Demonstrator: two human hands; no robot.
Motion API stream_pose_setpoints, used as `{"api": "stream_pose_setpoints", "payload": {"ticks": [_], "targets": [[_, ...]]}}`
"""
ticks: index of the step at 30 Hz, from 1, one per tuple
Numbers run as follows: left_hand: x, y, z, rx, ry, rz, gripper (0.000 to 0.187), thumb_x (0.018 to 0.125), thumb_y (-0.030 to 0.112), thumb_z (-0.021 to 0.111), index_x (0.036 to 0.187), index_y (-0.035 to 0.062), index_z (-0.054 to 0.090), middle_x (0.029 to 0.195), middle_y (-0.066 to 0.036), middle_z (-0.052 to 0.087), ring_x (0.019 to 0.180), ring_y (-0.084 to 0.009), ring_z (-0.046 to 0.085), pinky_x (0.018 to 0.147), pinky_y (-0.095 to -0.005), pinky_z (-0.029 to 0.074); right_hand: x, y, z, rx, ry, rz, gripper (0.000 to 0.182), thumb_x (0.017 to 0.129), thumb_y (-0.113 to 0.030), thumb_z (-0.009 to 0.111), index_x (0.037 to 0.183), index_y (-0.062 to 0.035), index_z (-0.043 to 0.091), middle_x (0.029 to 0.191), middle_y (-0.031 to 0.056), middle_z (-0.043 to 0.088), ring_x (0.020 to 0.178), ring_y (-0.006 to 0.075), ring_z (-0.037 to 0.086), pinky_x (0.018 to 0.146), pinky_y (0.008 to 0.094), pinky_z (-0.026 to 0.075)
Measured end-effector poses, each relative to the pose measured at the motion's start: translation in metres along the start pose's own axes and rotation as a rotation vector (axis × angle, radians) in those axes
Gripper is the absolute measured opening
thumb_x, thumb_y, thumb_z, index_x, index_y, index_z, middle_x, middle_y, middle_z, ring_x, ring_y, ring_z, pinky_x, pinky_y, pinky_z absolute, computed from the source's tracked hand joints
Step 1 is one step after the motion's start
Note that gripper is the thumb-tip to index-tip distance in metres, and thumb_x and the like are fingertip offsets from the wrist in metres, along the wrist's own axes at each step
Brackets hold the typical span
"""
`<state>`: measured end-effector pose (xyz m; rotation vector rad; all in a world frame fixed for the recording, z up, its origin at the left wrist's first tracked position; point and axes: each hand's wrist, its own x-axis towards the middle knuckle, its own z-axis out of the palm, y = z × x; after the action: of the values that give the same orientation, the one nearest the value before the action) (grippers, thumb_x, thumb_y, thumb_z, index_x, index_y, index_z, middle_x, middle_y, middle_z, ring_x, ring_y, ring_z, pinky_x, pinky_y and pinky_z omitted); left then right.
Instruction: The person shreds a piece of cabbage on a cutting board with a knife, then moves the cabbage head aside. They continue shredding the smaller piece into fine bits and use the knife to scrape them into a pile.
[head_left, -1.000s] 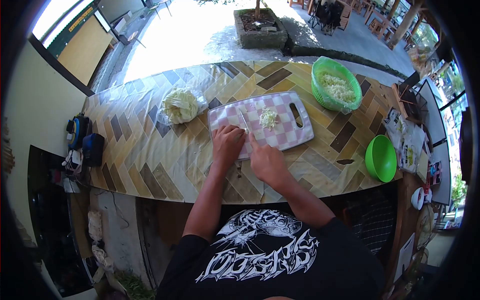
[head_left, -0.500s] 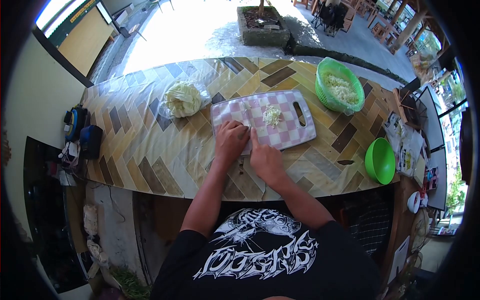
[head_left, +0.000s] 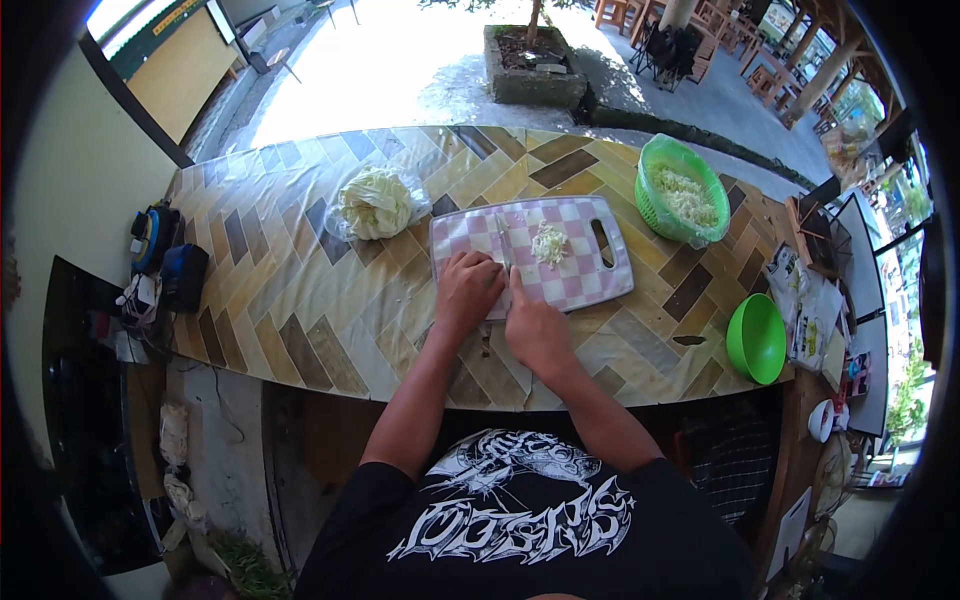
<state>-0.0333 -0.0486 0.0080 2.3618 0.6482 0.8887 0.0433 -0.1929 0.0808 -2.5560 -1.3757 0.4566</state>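
A pink-and-white checkered cutting board (head_left: 590, 287) lies on the table in front of me. My right hand (head_left: 538, 332) grips a knife (head_left: 505, 238), forefinger stretched along it and blade pointing away from me across the board. Close to the blade's left side, my left hand (head_left: 468, 292) rests on the board with fingers curled down; whatever is under them is hidden. A small pile of shredded cabbage (head_left: 549, 245) sits on the board right of the knife. Beyond the board's left corner, a pale cabbage (head_left: 374, 202) lies on clear plastic.
A green basket (head_left: 650, 205) lined with plastic holds more shredded cabbage (head_left: 688, 197) at the back right. A green bowl (head_left: 757, 338) stands tilted near the right edge, beside plastic packets (head_left: 808, 310). Dark devices with cables (head_left: 183, 278) occupy the left end of the patterned table (head_left: 290, 300).
The view has tilted slightly, so the table and its things sit a little lower in the picture. Both hands stay at the board, the knife still between them.
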Motion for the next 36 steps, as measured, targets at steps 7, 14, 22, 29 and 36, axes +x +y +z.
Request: {"api": "stream_pose_setpoints", "payload": {"ticks": [7,14,22,29,36], "targets": [[0.001,0.003,-0.003,-0.004,-0.018,0.008,0.016,0.087,0.019,0.083,0.099,0.0083,0.084,0.106,-0.007,0.079,0.105,-0.0305,0.070,0.097,-0.0447,0.053,-0.004,0.001,-0.006,-0.037,-0.023,-0.021,0.072,0.102,-0.017,0.054,0.170,-0.0032,0.034,0.092,0.0275,0.078,0.087,0.0452,0.078,0.080,0.0574,0.063],[0.000,0.001,-0.003,-0.016,-0.022,0.010,0.017,0.088,0.018,0.082,0.102,0.0081,0.084,0.111,-0.008,0.081,0.108,-0.0313,0.071,0.100,-0.0451,0.053,0.000,0.002,0.003,0.011,-0.016,-0.004,0.071,0.101,-0.013,0.053,0.168,0.0017,0.033,0.093,0.0263,0.078,0.087,0.0436,0.079,0.080,0.0561,0.063],[0.001,0.003,-0.005,-0.023,-0.041,0.010,0.018,0.089,0.017,0.082,0.103,0.0076,0.084,0.113,-0.008,0.081,0.110,-0.0323,0.071,0.101,-0.0457,0.053,-0.006,0.000,0.005,-0.048,-0.001,-0.039,0.070,0.101,-0.012,0.052,0.168,0.0022,0.034,0.092,0.0279,0.078,0.084,0.0442,0.079,0.079,0.0549,0.064],[0.000,-0.002,-0.003,-0.024,-0.039,0.024,0.019,0.089,0.018,0.081,0.104,0.0069,0.084,0.115,-0.009,0.081,0.112,-0.0327,0.071,0.102,-0.0458,0.053,0.007,0.012,0.006,0.047,0.005,-0.012,0.070,0.105,-0.020,0.055,0.169,-0.0019,0.033,0.090,0.0277,0.076,0.085,0.0460,0.077,0.083,0.0575,0.061],[0.001,0.002,-0.007,-0.027,-0.056,0.011,0.019,0.089,0.018,0.081,0.104,0.0070,0.084,0.115,-0.010,0.081,0.112,-0.0325,0.071,0.102,-0.0457,0.053,-0.002,0.003,0.003,-0.021,-0.003,-0.020,0.070,0.101,-0.014,0.054,0.168,0.0003,0.036,0.090,0.0270,0.077,0.086,0.0453,0.078,0.079,0.0563,0.063]]}}
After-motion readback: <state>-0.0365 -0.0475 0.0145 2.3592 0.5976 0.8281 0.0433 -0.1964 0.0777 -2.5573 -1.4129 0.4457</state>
